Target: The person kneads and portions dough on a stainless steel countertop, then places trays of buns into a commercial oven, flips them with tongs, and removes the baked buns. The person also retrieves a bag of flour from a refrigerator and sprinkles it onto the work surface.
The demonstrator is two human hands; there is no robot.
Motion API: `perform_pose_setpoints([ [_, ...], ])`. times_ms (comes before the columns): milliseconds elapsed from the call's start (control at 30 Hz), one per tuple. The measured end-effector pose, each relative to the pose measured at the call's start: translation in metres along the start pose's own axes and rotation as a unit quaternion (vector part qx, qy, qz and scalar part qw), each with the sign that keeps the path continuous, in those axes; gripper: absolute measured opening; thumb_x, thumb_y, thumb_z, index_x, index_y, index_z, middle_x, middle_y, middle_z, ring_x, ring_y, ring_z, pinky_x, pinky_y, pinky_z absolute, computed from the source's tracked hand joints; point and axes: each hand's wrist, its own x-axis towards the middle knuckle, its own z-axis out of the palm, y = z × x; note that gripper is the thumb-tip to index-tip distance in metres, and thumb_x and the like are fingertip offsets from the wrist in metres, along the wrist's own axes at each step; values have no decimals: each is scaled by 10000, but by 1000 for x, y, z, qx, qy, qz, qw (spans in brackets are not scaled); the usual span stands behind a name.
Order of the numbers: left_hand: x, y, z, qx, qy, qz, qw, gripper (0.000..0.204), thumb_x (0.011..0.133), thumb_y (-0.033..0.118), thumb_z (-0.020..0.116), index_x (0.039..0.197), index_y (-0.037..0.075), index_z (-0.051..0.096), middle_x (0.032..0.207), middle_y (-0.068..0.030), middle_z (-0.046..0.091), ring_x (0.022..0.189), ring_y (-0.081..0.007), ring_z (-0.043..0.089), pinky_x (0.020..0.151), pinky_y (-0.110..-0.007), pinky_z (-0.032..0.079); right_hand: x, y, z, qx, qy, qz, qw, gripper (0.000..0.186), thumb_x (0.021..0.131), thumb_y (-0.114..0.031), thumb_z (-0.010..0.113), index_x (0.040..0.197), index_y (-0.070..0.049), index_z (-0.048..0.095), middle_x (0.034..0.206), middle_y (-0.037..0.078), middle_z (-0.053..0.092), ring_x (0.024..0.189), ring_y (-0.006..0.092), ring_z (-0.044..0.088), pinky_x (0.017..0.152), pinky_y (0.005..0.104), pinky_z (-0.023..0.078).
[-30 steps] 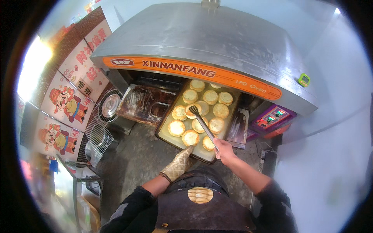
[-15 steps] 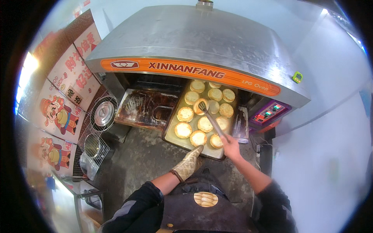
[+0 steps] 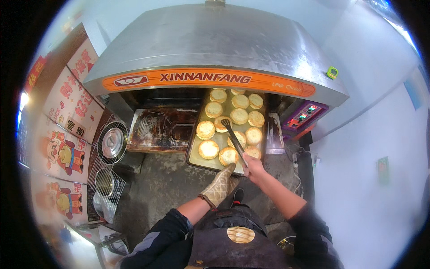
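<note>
A dark-rimmed baking tray [image 3: 195,154] juts from the oven mouth, carrying several round, flat, golden breads [image 3: 208,149]. My left hand [image 3: 220,184], in a quilted tan oven mitt, grips the tray's front edge, its thumb on the rim. Long metal tongs [image 3: 234,139] are in my bare right hand [image 3: 254,168], slanting up and left across the tray. The dark tips of the tongs touch or hover over a browned bread [image 3: 219,125] in the left row; I cannot tell whether they pinch it. My right hand and the tongs partly hide the breads at the front right.
A steel oven [image 3: 201,45] with an orange strip arches over the tray. Left of the tray lies a stained oven deck [image 3: 156,130]. A control panel [image 3: 304,117] glows at the right. Wire racks hold a lidded pot [image 3: 113,142] at the left. A green timer [image 3: 332,72] sits on the hood.
My view has shifted a little, moving the scene leftward in the picture. The mitt has slid rightward along the tray's front edge. The tongs stay at the same browned bread.
</note>
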Motion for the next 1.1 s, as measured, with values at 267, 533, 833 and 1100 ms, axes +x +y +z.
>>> perform_pose_setpoints([
  [267,-1,-1,4,1,3,5,1000,346,1169,151,587,1495,35,565,1454,-150,651,1289,-290,675,1112,-467,610,-4,-10,7,69,-24,-20,997,377,1139,-464,662,1041,-105,601,766,35,531,526,145,434,466,319,335],
  [533,-7,6,12,75,0,-28,997,390,1145,196,657,1494,34,595,1431,-141,685,1267,-275,688,1051,-451,611,-101,-12,-35,123,2,24,992,382,1134,-468,674,1127,-95,588,787,49,526,554,160,451,478,336,327],
  [833,5,13,1,166,20,-48,985,493,1125,239,710,1542,18,565,1469,-131,671,1154,-205,715,1064,-369,617,-32,-56,-132,-96,94,-128,983,588,1100,-486,703,1453,-15,680,898,120,688,709,230,667,569,369,519],
  [1100,12,10,-15,247,55,-41,967,489,1086,329,774,1454,34,641,1289,-187,752,711,-77,600,516,-166,474,102,-123,-108,-259,134,-338,895,532,1068,-445,719,1353,3,757,1142,231,821,1075,354,787,955,441,583],
])
